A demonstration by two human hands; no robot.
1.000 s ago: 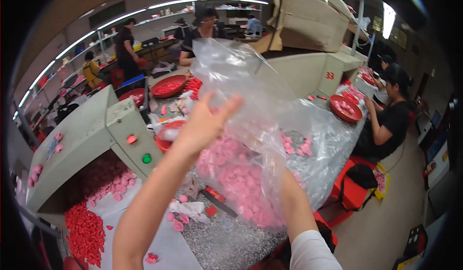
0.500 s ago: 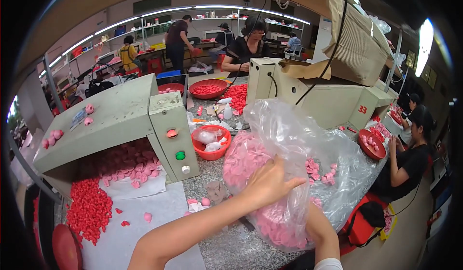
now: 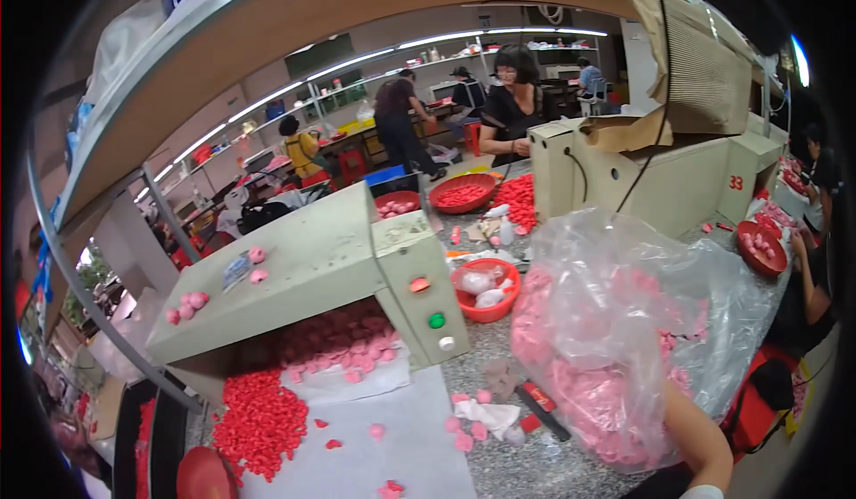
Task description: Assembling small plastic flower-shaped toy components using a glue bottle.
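Observation:
A large clear plastic bag (image 3: 584,258) full of soft pink pieces (image 3: 615,410) stands on the speckled table in front of me. My right forearm (image 3: 697,437) reaches up to the bag from the lower right. The right hand itself is hidden in or behind the plastic, so its fingers do not show. My left hand is out of the picture. Beside the bag lie a black strip-shaped tool (image 3: 546,414), a crumpled white cloth (image 3: 495,417) and a few pink pieces (image 3: 464,441).
To the left, a grey-green machine (image 3: 267,276) has pink pieces in its opening; red pieces (image 3: 259,423) are heaped in front. A red basket (image 3: 489,314) holds plastic-wrapped things. Another machine (image 3: 660,173) stands behind the bag. A person (image 3: 517,107) works opposite, others farther off.
My left hand has left the bag and gone out of view. The bag's top now spreads over the pink pieces. My view has swung left, shifting the scene rightward.

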